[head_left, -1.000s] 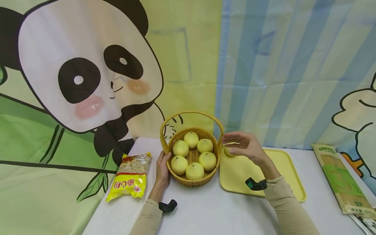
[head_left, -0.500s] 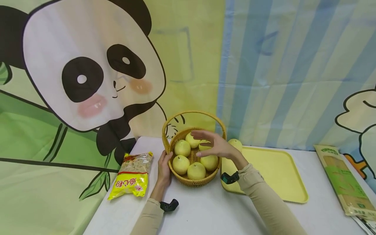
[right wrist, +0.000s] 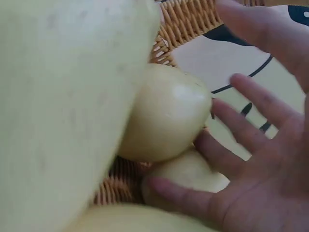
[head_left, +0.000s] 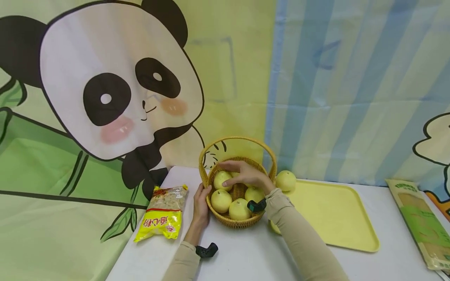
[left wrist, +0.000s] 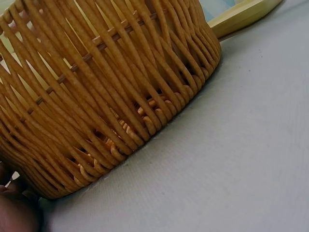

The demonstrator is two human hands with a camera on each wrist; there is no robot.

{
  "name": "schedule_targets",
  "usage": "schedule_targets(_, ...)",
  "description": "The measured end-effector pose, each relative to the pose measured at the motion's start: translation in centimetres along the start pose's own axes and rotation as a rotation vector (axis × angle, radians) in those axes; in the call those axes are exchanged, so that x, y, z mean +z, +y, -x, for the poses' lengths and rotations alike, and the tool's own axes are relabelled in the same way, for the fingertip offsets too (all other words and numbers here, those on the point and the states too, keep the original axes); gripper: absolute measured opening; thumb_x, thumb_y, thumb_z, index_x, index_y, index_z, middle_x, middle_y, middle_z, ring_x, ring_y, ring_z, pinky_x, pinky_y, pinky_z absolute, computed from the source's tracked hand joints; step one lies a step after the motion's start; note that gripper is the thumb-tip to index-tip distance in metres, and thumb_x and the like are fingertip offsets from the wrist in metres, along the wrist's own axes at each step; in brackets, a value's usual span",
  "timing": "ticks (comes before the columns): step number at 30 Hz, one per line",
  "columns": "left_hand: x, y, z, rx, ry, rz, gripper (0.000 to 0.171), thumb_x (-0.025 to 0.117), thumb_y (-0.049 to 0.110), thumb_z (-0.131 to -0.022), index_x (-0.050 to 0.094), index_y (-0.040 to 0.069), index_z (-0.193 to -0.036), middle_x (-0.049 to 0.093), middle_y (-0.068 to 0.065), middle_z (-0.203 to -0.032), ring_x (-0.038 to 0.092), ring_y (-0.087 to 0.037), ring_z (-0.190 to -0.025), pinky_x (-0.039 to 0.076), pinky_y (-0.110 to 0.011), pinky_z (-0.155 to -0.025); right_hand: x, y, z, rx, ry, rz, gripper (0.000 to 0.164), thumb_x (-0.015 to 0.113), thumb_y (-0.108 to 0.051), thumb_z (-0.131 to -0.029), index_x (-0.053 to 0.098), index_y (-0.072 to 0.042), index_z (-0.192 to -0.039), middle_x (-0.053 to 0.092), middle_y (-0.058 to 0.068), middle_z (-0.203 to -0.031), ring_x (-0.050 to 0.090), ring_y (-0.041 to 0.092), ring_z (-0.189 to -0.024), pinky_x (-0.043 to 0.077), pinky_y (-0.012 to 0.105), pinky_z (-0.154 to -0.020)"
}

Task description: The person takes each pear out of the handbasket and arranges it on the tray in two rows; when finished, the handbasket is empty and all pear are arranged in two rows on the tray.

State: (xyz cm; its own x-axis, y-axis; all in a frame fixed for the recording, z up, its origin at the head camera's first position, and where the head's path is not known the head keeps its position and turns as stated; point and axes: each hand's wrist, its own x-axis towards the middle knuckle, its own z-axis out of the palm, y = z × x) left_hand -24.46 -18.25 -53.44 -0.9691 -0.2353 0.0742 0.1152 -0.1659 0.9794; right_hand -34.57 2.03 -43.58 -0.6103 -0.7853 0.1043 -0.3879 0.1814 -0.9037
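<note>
A woven basket [head_left: 236,223] with a tall arched handle stands on the white table, holding several round, pale yellow-green fruits [head_left: 221,201]. My left hand [head_left: 200,207] grips its left side, thumb near the handle's base. In the left wrist view the basket's slatted wall [left wrist: 111,82] fills the upper left, with part of the hand at its lower edge. Over the basket reaches my right hand [head_left: 244,175], fingers spread and thumb apart. In the right wrist view its fingertips are right at a fruit [right wrist: 166,113] among others. One more fruit [head_left: 286,180] sits at the tray's back left corner.
A yellow tray [head_left: 337,214] lies right of the basket, partly behind my right forearm. On the left is a yellow plastic food bag [head_left: 163,214]; at the far right, a long green-and-tan packet [head_left: 418,222]. A panda-printed curtain [head_left: 119,86] hangs close behind.
My right hand has let go of the fruit at the tray's corner and moved left, over the fruits in the basket. The left hand keeps its grip on the basket. The head view shifts slightly.
</note>
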Motion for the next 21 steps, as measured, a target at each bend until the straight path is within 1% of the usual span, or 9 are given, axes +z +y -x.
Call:
schedule_targets(5,-0.1,-0.4,-0.1,-0.001,-0.003,0.009,0.043,0.052,0.03,-0.108,0.058,0.015,-0.148,0.058,-0.009,-0.15,0.05,-0.024,-0.141,0.033,-0.042,-0.122,0.5,0.3,-0.7,0.06,-0.056,0.0,0.078,0.082,-0.012,-0.091,0.044,0.0,-0.159,0.045,0.017,-0.166,0.038,0.036,-0.155,0.028,0.053,-0.127)
schedule_targets(9,-0.3,-0.7,-0.3,0.008,-0.006,0.014,0.043,0.052,0.031,-0.108,0.058,0.016,-0.148,0.058,-0.009,-0.15,0.05,-0.024,-0.141,0.033,-0.044,-0.122,0.7,0.4,-1.3,0.096,-0.09,0.013,0.08,0.082,-0.009,-0.09,0.044,-0.002,-0.16,0.044,0.016,-0.166,0.042,0.035,-0.151,0.034,0.053,-0.124)
schedule_targets(13,-0.3,-0.7,-0.3,0.007,-0.008,0.006,0.043,0.052,0.031,-0.108,0.058,0.016,-0.148,0.058,-0.009,-0.151,0.05,-0.024,-0.142,0.032,-0.044,-0.123,0.9,0.4,-1.5,0.14,-0.1,0.027,0.079,0.082,-0.007,-0.09,0.045,-0.006,-0.16,0.045,0.014,-0.166,0.046,0.034,-0.147,0.04,0.05,-0.12)
schedule_targets(18,-0.3,-0.6,-0.2,0.004,0.001,0.003,0.042,0.052,0.03,-0.108,0.058,0.016,-0.147,0.059,-0.01,-0.149,0.05,-0.024,-0.14,0.032,-0.044,-0.122,1.0,-0.1,-1.5,0.188,-0.105,0.049,0.08,0.081,0.002,-0.087,0.048,-0.012,-0.159,0.047,0.013,-0.164,0.05,0.032,-0.142,0.044,0.048,-0.116)
schedule_targets(21,-0.3,-0.5,-0.2,0.004,-0.005,-0.001,0.043,0.052,0.03,-0.108,0.057,0.015,-0.148,0.058,-0.011,-0.15,0.049,-0.025,-0.142,0.031,-0.045,-0.123,0.9,-0.6,-1.5,0.206,-0.094,0.111,0.082,0.081,0.005,-0.083,0.052,-0.013,-0.157,0.05,0.013,-0.161,0.052,0.031,-0.139,0.043,0.049,-0.116)
